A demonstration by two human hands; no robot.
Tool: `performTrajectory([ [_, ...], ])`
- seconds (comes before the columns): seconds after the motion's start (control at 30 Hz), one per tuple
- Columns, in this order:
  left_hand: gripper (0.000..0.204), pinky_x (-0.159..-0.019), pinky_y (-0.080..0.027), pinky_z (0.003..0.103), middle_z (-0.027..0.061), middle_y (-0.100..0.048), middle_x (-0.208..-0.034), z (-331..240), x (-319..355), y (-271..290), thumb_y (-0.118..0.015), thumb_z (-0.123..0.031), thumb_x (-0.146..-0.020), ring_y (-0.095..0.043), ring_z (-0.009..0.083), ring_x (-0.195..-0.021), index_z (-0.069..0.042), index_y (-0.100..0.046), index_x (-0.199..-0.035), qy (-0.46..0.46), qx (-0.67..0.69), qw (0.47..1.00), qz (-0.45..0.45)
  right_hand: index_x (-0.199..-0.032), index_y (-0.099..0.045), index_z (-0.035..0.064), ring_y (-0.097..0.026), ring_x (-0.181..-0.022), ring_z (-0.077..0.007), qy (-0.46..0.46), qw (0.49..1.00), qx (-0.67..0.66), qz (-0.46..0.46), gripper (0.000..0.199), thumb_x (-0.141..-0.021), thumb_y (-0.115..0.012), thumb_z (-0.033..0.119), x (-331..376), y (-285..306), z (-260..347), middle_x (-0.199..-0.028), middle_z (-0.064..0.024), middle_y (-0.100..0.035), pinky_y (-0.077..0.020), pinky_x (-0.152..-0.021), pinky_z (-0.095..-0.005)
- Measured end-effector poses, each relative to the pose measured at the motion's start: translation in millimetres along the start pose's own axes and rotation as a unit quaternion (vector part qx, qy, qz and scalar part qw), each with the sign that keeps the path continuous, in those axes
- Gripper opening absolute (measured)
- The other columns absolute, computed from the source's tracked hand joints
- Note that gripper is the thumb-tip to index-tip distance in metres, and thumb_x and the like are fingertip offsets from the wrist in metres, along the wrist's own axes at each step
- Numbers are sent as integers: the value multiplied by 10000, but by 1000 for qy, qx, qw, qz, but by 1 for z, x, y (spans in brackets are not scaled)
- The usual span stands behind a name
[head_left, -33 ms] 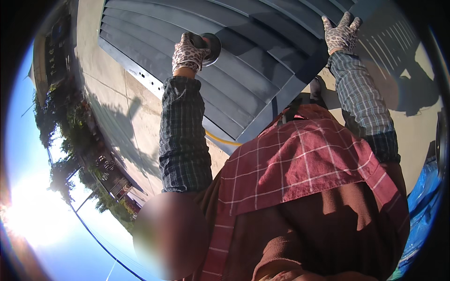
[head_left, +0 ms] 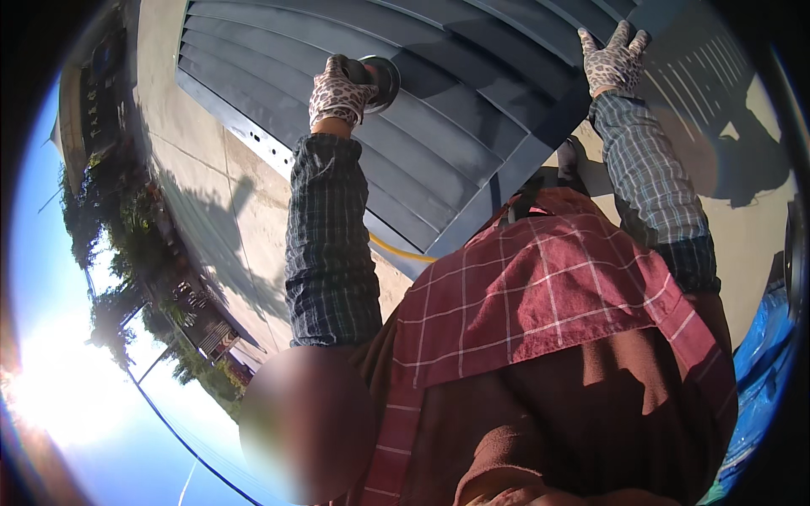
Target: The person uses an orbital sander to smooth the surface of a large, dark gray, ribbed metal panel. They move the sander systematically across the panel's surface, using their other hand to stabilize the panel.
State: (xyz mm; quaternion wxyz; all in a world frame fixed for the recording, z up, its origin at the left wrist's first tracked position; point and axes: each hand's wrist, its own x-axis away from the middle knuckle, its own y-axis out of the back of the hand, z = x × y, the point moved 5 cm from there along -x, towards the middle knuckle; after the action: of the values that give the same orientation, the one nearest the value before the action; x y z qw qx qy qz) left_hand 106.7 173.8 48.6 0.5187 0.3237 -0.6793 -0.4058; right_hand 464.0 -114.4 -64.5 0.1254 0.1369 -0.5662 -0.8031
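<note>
Green trees point(head_left: 126, 202) stand along the far left; pale pavement point(head_left: 194, 156) comes next. On it, or just above it (support not visible), lies a grey louvered panel point(head_left: 434, 143), probably painted metal, taking up the upper middle. Its left edge strip carries small punched holes point(head_left: 257, 137).

Left hand point(head_left: 337, 97), in leopard-print glove: fingers curled round the top of a palm sander, or so its round shape suggests point(head_left: 386, 84). Tool sits over the panel's slats, disc edge showing to the right of the knuckles. Likely compact, hard and fairly dense; best held from above by the body, fingertips clear of the disc.

Yellow hose point(head_left: 401, 251) curves by the panel's near corner; whether it joins the tool, cannot tell. Red checked apron point(head_left: 523, 295) fills the lower centre.

Right hand point(head_left: 614, 63), matching glove: fingers spread wide, grasping nothing, at the panel's right border; firm contact cannot be confirmed. Panel looks stiff, broad, awkward to lift; outer frame seems the sounder hold, slats likelier to flex. Blue sheeting point(head_left: 759, 363) at far right.
</note>
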Motion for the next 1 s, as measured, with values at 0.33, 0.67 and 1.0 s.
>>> performTrajectory([
  [0.33, 750, -1075, -546, 469, 234, -512, -1453, -49, -9, -22, -802, -466, -844, -595, 422, -1310, -212, -490, -1477, -13, -117, 992, 37, -1613, -302, 35, -239, -1549, -420, -40, 996, 52, 56, 915, -943, -658, 546, 17, 39, 25, -1686, -253, -188, -254, -1268, -507],
  [0.67, 827, -1085, -539, 470, 222, -518, -1454, -72, 15, -36, -808, -436, -851, -584, 395, -1331, -243, -424, -1557, -32, -176, 982, 64, -1596, -329, 22, -282, -1526, -440, -9, 1000, 3, -8, 930, -907, -712, 517, 15, 14, 12, -1670, -269, -222, -304, -1247, -502],
  [1.0, 861, -1063, -551, 451, 199, -521, -1475, -85, 52, -55, -834, -351, -825, -606, 361, -1316, -239, -413, -1568, -61, -200, 972, 105, -1588, -352, 34, -327, -1499, -454, -17, 997, -60, -35, 932, -870, -773, 452, 17, 4, 17, -1666, -279, -219, -333, -1232, -492],
])
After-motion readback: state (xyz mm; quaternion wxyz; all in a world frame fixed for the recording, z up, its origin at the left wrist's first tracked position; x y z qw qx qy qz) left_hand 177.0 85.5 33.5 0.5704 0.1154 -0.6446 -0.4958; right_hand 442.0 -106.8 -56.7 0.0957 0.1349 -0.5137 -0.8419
